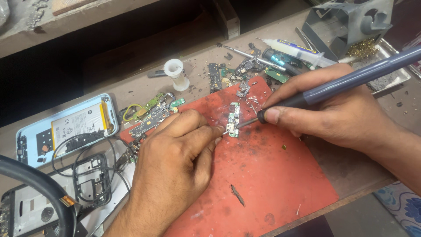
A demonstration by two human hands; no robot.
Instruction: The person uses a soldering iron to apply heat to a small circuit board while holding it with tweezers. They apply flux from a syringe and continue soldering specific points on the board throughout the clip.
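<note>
The left hand [175, 162] pinches a thin wire at the small green circuit board [233, 119], which lies on the red mat [272, 175] between both hands. The right hand [337, 109] grips the soldering iron [351, 81], tip touching the board.

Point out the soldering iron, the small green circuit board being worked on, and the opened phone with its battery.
soldering iron [351, 81], head view, on its blue-grey handle.
small green circuit board [233, 119], head view, board's middle.
opened phone [76, 123], head view, on the white battery.
</note>
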